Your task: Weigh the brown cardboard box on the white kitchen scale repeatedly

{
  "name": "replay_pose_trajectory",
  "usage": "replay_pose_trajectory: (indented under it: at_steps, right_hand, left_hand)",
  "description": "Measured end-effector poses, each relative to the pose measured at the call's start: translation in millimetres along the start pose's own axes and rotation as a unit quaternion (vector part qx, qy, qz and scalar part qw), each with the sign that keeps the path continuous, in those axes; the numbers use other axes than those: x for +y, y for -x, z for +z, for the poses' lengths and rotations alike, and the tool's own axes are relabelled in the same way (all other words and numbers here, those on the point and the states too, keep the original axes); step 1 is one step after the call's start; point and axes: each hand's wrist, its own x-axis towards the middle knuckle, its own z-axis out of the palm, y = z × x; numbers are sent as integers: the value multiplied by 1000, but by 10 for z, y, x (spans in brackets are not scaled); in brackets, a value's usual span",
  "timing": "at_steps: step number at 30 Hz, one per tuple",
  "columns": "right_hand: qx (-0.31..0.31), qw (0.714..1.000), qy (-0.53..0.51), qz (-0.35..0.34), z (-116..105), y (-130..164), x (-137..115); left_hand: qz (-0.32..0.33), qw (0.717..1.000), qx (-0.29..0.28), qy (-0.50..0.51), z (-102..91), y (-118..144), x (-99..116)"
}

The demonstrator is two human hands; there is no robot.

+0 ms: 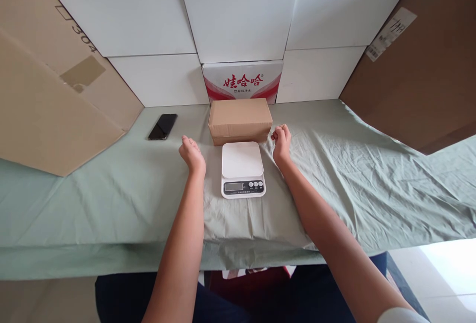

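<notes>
- A white digital kitchen scale [242,162] sits on green cloth [111,204], display edge toward the wearer, a closed brown cardboard box [240,112] directly behind it.
- Left of the scale, the left hand [192,156] hovers with fingers folded into a loose fist; to its right and slightly behind, the right hand [281,143] is curled likewise, near the box's end. Neither visibly grips anything; whether the palms hide something, the view does not show.
- The scale looks light, rigid and smooth, its weighing platform probably the delicate part; the sides of its lower body seem the safest hold.
- The box appears stiff-walled yet crushable, dry rather than slippery; flat palms on its two short ends should suit. Its weight depends on unseen contents.
- Hard to make out: any reading on the scale's display [234,187] and the tiny button lettering. The box's back is hidden, as is the lower part of the Wahaha water carton [243,71] farther behind the scale.
</notes>
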Motion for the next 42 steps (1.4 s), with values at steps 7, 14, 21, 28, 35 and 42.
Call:
replay_pose_trajectory:
  at_steps: [7,14,21,28,35,42]
  right_hand:
    - [-5,1000,-4,-1,5,-3,46]
    - [-6,1000,-2,1,-18,-26,69]
    - [-18,1000,-8,11,-11,-63,64]
    - [-18,1000,-10,7,-21,-103,6]
    - [-22,999,-35,10,-37,-95,-1]
    - [53,998,-22,27,-113,-147,60]
  left_hand:
    - [-11,1000,-21,8,5,12,0]
    - [-1,1000,0,25,-14,-36,-2]
    - [9,999,9,34,-54,-89,-6]
    - [5,999,5,43,-42,-65,5]
    - [-2,997,-24,73,-30,-49,-9]
    - [-24,997,-63,49,13,-137,-148]
